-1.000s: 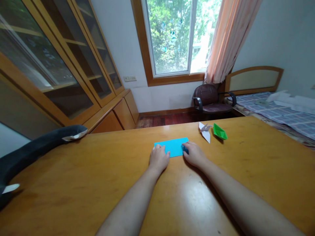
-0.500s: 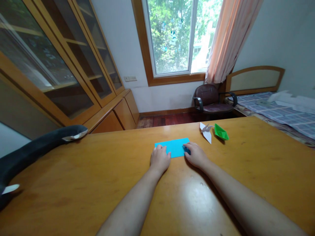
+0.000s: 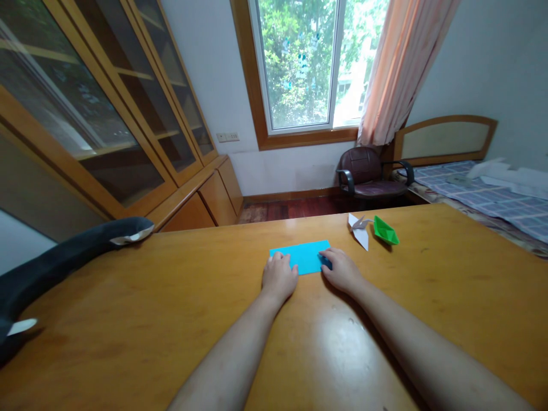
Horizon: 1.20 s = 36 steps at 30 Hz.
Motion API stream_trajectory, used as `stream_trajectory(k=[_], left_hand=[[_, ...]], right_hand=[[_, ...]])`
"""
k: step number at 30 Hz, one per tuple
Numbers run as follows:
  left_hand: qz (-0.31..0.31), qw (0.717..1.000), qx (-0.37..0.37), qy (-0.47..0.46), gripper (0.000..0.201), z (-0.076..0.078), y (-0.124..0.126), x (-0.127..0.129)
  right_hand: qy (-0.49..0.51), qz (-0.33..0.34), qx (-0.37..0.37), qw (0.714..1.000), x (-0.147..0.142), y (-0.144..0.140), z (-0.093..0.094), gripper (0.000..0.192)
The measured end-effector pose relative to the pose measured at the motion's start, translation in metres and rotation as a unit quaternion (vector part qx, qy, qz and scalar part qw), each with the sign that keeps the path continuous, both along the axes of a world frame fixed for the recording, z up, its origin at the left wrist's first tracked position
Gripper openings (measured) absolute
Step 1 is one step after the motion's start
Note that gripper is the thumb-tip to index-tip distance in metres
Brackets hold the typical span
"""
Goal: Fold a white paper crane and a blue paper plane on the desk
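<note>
A folded sheet of light blue paper (image 3: 302,256) lies flat on the wooden table (image 3: 128,319). My left hand (image 3: 278,277) rests on its near left corner, fingers curled down onto the paper. My right hand (image 3: 341,270) presses the near right corner, where a darker blue bit shows under the fingertips. Both forearms stretch across the table toward the paper. A white paper crane (image 3: 358,227) and a green paper boat (image 3: 385,230) sit just beyond my right hand, apart from it.
A dark grey plush shark (image 3: 55,262) lies along the table's left edge. Behind the table stand glass-door cabinets (image 3: 103,114), a window (image 3: 306,63) with a pink curtain (image 3: 398,68), a dark office chair (image 3: 363,174) and a bed (image 3: 492,191).
</note>
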<state>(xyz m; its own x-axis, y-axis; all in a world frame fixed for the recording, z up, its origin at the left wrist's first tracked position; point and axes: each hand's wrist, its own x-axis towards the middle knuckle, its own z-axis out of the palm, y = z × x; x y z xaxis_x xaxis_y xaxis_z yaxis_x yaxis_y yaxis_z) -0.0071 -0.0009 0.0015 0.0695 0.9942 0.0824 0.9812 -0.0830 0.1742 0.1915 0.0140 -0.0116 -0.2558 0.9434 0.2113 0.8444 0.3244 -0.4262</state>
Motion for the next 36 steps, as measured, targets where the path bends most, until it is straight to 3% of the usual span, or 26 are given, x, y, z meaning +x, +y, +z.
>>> stream_trajectory(k=[36], left_hand=[[-0.005, 0.999, 0.019, -0.035, 0.035, -0.0062, 0.005, -0.0036]], right_hand=[[0.003, 0.012, 0.008, 1.0, 0.0006, 0.0021, -0.0034, 0.033]])
